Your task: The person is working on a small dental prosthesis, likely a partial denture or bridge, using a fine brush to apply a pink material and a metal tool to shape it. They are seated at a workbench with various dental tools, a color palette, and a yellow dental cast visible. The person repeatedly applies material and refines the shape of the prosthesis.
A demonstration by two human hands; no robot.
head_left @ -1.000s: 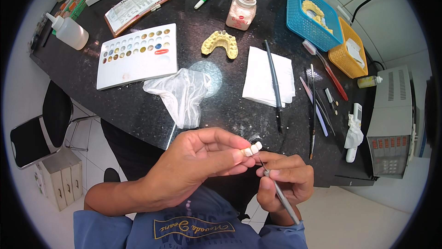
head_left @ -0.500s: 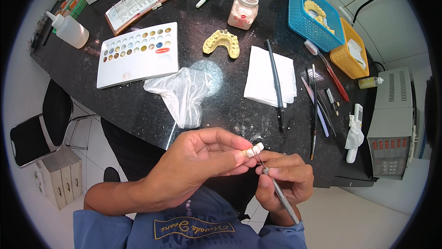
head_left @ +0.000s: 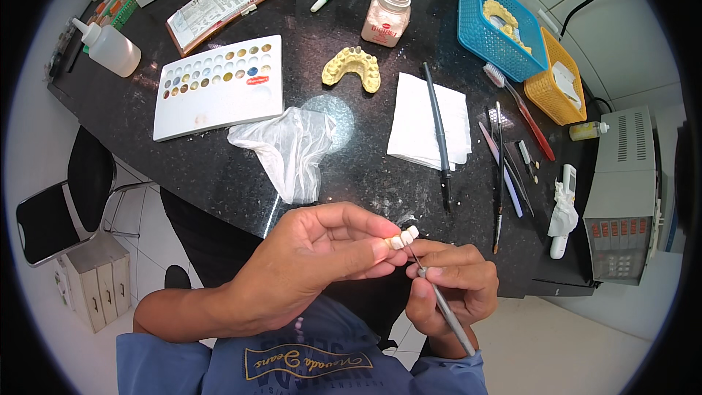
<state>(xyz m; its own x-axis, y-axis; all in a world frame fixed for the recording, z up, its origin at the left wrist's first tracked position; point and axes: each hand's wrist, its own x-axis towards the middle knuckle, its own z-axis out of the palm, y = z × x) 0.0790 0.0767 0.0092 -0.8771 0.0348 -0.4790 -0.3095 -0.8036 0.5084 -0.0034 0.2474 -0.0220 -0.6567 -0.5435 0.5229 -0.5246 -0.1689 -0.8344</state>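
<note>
Between the thumb and fingers of my left hand (head_left: pixel 322 249) is a short row of white dental crowns (head_left: pixel 404 238), joined like a bridge. My right hand (head_left: pixel 461 285) grips a metal dental instrument (head_left: pixel 452 316) like a pen. Its thin tip points up at the crowns; whether it touches them is hard to tell. Both hands are close together in front of my body, by the near edge of the dark countertop. Beyond them stands a yellow dental arch model (head_left: pixel 352 68). A folded white tissue (head_left: pixel 409 121) lies to the right with a dark brush (head_left: pixel 437 124) across it.
On the left are a white paint palette (head_left: pixel 219 114), a crumpled clear plastic glove (head_left: pixel 289 154) and a squeeze bottle (head_left: pixel 113 50). An open powder jar (head_left: pixel 385 19) stands at the back. Rightward are a blue basket (head_left: pixel 475 37), a yellow basket (head_left: pixel 541 95), a toothbrush (head_left: pixel 530 121) and a grey machine (head_left: pixel 621 183).
</note>
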